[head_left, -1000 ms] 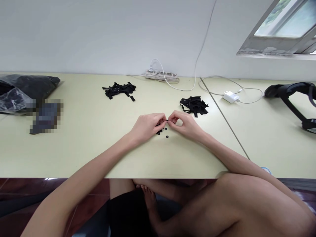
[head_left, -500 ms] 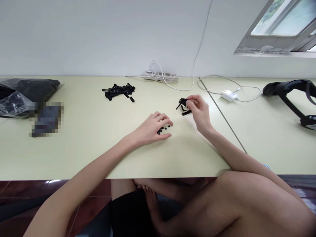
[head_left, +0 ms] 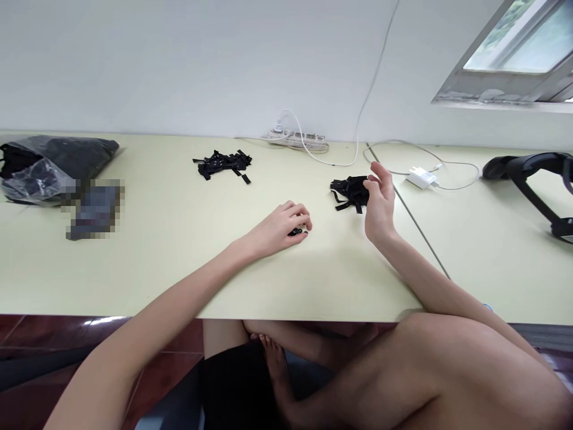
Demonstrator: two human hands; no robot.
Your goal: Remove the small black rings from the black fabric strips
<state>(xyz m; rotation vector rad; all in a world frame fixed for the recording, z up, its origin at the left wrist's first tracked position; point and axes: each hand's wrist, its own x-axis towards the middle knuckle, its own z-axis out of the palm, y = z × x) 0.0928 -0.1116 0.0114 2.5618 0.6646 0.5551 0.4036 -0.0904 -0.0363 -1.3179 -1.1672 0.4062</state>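
Note:
My left hand [head_left: 286, 228] rests on the table with its fingers curled round several small black round pieces [head_left: 295, 232]. The thumb and index fingertip are close together at the front, with a piece showing between them. The palm hides part of these pieces. On the right, my right hand [head_left: 380, 200] is raised a little, its fingers stretched and apart with nothing visible in them. Just left of it lies a loose pile of short black strips [head_left: 351, 190], which the hand partly covers. A larger pile of similar black strips [head_left: 224, 163] lies farther back, left of the middle.
A plastic bag with black contents [head_left: 67, 164] lies at the far left, beside a blurred-out dark item [head_left: 96, 209]. A power strip [head_left: 298, 140] with white cables sits by the wall. A white charger [head_left: 421, 177] and a black headset-like strap [head_left: 523, 173] are at right.
My left fingers have drawn in round the small black pieces. My right hand has shifted right, off the strip pile, and its fingers have spread. The view has shifted slightly.

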